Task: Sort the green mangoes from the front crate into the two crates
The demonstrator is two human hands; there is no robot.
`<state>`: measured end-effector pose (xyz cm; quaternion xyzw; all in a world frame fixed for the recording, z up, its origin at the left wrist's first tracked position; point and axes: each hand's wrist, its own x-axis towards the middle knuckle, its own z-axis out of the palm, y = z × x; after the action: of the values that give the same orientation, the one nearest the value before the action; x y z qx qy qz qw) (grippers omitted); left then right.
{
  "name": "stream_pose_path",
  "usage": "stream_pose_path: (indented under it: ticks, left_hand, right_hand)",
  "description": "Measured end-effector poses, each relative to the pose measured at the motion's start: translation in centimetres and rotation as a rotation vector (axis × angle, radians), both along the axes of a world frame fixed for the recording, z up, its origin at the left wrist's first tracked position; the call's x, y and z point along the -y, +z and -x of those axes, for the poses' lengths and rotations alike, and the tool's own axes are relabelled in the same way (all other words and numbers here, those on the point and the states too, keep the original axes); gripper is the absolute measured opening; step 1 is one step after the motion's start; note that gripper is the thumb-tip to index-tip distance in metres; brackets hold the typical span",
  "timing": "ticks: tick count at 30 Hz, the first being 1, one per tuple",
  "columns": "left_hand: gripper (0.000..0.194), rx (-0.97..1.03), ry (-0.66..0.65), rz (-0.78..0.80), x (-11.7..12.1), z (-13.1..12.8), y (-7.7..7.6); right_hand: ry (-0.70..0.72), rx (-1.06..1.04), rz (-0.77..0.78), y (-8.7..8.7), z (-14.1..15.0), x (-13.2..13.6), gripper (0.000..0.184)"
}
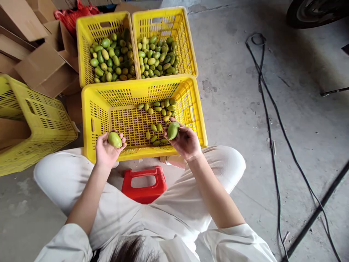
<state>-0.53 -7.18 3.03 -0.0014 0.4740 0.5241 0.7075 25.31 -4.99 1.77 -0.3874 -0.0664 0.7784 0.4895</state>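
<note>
My left hand [107,151] cups a green mango [114,139] over the near left edge of the nearest yellow crate [89,120]. My right hand [185,140] grips another green mango [172,130] above the same crate's near right part. Inside that crate lie several small green mangoes [160,109], mostly toward its far right. Behind it stand two more yellow crates side by side, the left one [81,47] and the right one [188,40], both holding many green and yellowish mangoes.
A red plastic stool [144,183] shows between my knees. Another yellow crate [35,123] lies tipped at the left. Cardboard boxes [40,62] pile at the far left. Black cables [268,120] run across the concrete floor on the right, near a dark pole [319,211].
</note>
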Motion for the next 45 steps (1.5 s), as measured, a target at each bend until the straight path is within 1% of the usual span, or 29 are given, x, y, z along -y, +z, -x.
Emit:
stream_pose_path:
  ticks: [2,4,5,7,9,11,13,15,17,19,22,24,26,28,30,33,37,40,43,45]
  left_hand:
    - [0.016,-0.024,-0.064,0.062,0.2,-0.2,-0.4]
    - [0.015,-0.022,-0.181,0.106,0.7,-0.6,-0.7]
    - [0.017,-0.013,-0.25,0.101,1.0,-0.9,-0.9]
    - [0.024,0.007,-0.375,0.038,1.4,-1.2,-0.9]
    - [0.029,0.016,-0.433,-0.061,1.6,-1.3,-0.8]
    - [0.029,0.01,-0.398,-0.146,1.4,-0.9,-0.6]
    - [0.027,0.001,-0.302,-0.193,1.0,-0.5,-0.3]
    - [0.026,0.008,-0.222,-0.189,0.6,-0.2,0.0]
    - [0.029,0.013,-0.183,-0.157,0.4,0.0,0.2]
    - [0.032,-0.003,-0.175,-0.133,0.3,-0.1,0.2]
    - [0.035,-0.048,-0.231,-0.15,0.6,-0.5,-0.1]
    - [0.038,-0.069,-0.29,-0.197,0.9,-0.6,-0.4]
    - [0.04,-0.071,-0.319,-0.251,1.1,-0.6,-0.5]
    - [0.037,-0.053,-0.288,-0.283,1.1,-0.5,-0.5]
    - [0.031,-0.027,-0.218,-0.281,0.9,-0.3,-0.3]
    - [0.023,0.004,-0.118,-0.255,0.5,0.1,0.1]
    - [0.027,0.026,-0.07,-0.198,0.4,0.1,0.0]
    - [0.032,-0.008,-0.1,-0.186,0.7,-0.5,-0.7]
    - [0.035,-0.013,-0.249,-0.232,1.4,-1.4,-1.4]
    - [0.029,0.006,-0.343,-0.255,1.7,-1.7,-1.6]
  right_hand:
    - [0.027,0.033,-0.026,0.1,0.3,0.3,0.03]
    - [0.092,0.054,-0.055,0.0,0.7,0.7,0.033]
    - [0.124,0.052,-0.062,0.0,0.9,0.9,0.032]
    - [0.163,0.029,-0.049,-0.2,1.1,1.2,0.031]
    - [0.143,0.022,-0.026,-0.4,1.0,1.2,0.03]
    - [0.081,0.046,-0.031,-0.5,0.7,0.9,0.03]
    - [0.008,0.079,-0.071,-0.4,0.2,0.5,0.028]
    - [-0.045,0.079,-0.1,-0.2,-0.2,0.2,0.028]
    - [-0.06,0.048,-0.118,0.0,-0.5,0.0,0.031]
    - [-0.038,0.007,-0.136,0.2,-0.6,0.0,0.034]
    - [0.021,0.01,-0.159,0.4,-0.4,0.3,0.038]
    - [0.046,0.039,-0.166,0.5,-0.2,0.5,0.034]
    - [0.031,0.04,-0.174,0.4,-0.2,0.6,0.029]
    - [-0.007,0.001,-0.174,0.3,-0.5,0.6,0.029]
    - [-0.039,-0.033,-0.169,0.1,-0.9,0.5,0.03]
    - [-0.091,-0.039,-0.175,0.1,-1.5,0.2,0.024]
    - [-0.147,0.009,-0.213,0.4,-1.8,-0.2,0.024]
    - [-0.105,0.067,-0.21,0.3,-1.5,-0.3,0.03]
    - [-0.013,0.072,-0.14,-0.1,-1.0,-0.1,0.03]
    - [0.078,0.038,-0.068,-0.3,-0.8,0.0,0.03]
